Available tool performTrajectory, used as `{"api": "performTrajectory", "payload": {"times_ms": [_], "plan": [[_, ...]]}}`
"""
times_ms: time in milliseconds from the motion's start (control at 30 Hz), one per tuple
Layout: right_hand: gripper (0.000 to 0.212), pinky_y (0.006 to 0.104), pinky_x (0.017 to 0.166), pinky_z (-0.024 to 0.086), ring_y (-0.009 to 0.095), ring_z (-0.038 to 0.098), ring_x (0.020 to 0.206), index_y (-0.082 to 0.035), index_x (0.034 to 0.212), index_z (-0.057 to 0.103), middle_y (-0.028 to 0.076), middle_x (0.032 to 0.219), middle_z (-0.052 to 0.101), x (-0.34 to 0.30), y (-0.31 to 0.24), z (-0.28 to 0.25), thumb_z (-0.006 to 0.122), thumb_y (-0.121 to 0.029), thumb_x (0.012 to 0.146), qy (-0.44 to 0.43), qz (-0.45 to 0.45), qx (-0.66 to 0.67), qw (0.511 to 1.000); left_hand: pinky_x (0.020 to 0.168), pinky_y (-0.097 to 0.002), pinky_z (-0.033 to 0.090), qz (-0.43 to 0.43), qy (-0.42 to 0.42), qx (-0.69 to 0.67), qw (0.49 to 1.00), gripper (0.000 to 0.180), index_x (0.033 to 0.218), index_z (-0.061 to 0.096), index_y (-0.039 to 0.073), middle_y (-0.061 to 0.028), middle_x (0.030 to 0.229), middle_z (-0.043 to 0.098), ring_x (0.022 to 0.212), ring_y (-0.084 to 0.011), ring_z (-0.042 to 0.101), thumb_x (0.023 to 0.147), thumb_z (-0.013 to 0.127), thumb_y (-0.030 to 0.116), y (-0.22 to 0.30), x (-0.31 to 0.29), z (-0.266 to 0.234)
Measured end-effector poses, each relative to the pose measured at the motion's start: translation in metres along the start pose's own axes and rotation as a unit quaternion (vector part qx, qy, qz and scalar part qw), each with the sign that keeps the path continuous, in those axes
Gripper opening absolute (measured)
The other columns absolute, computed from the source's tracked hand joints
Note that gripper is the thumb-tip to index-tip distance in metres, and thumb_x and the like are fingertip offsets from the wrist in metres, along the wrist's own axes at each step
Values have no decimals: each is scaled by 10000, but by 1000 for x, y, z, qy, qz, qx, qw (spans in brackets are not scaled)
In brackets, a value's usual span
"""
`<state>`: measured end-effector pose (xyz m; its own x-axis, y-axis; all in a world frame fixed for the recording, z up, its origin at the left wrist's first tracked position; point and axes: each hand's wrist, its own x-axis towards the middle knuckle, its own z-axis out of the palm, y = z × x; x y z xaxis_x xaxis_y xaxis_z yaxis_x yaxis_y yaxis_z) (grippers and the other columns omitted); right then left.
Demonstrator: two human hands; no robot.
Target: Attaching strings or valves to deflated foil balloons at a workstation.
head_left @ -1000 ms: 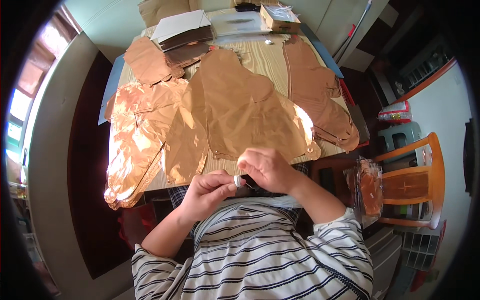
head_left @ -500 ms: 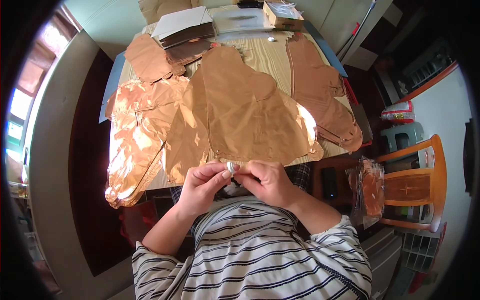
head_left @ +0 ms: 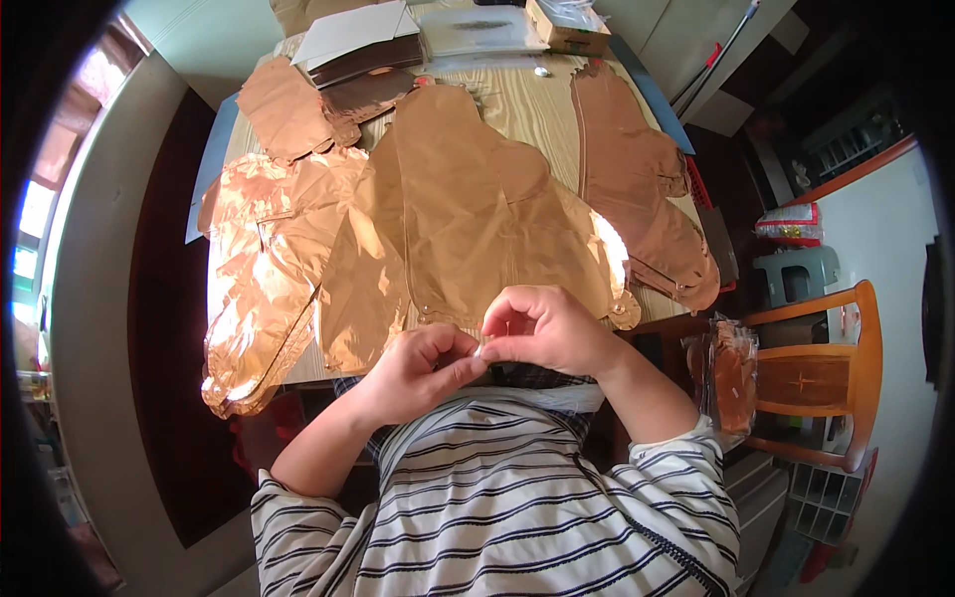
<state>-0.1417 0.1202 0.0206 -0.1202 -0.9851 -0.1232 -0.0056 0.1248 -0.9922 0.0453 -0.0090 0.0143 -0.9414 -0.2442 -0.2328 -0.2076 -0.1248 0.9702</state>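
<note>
In front of a striped top [head_left: 477, 497], a person's left hand [head_left: 420, 374] pinches a small white piece [head_left: 478, 352] between thumb and finger, while the thumb of the right hand [head_left: 555, 334] meets it; whether the right fingers grip anything cannot be told. Mostly hidden, the piece looks light and easily dropped, best held by its edges. Just beyond, a copper-coloured foil sheet [head_left: 473, 209] lies on the tabletop [head_left: 522, 104], its wrinkles suggesting thin, slick material that creases readily, best lifted by a margin. White boards [head_left: 353, 38] are stacked farther back.
</note>
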Motion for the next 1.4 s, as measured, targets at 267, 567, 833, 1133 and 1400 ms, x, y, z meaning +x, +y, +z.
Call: {"api": "performTrajectory", "payload": {"times_ms": [267, 567, 833, 1133, 1400], "plan": [[213, 247, 690, 529, 112, 626, 810, 3, 1007, 666, 60, 936, 621, 4, -33, -12, 726, 31, 805, -28, -143, -122, 982, 585, -221, 401, -9, -22, 66, 998, 159, 960, 630, -4, 48, 742, 550, 683, -32, 463, 951, 627, 154, 23, 16, -9], [107, 288, 640, 483, 168, 625, 722, -29, 894, 668, 65, 804, 606, 16, -36, -28, 729, -34, 807, -80, -147, -85, 982, 621, -185, 367, -102, -180, -73, 976, 178, 1024, 643, -4, 63, 796, 564, 722, -10, 460, 980, 597, 161, 49, 40, -29], [123, 294, 635, 500, 175, 624, 703, -21, 872, 629, 71, 808, 610, 25, -62, -52, 727, -26, 799, -96, -155, -188, 965, 773, -228, 488, -105, -197, -43, 974, 138, 966, 704, -7, -9, 856, 691, 824, -69, 611, 942, 639, 113, 60, 81, -35], [96, 227, 625, 501, 72, 592, 677, -36, 826, 620, 12, 748, 634, 95, -22, -125, 715, -48, 836, 21, -57, 53, 997, 605, -236, 478, -112, 18, -349, 930, 178, 1113, 634, 14, -48, 860, 646, 686, -113, 586, 968, 575, 98, 65, 133, -38], [52, 306, 522, 551, 157, 628, 586, 17, 862, 615, 88, 746, 650, 240, 18, -312, 651, 10, 825, 374, 55, -46, 925, 711, -202, 461, -122, 42, -216, 968, 248, 1174, 614, -16, -20, 919, 640, 782, -68, 567, 949, 623, 87, 49, 107, -50]]}}
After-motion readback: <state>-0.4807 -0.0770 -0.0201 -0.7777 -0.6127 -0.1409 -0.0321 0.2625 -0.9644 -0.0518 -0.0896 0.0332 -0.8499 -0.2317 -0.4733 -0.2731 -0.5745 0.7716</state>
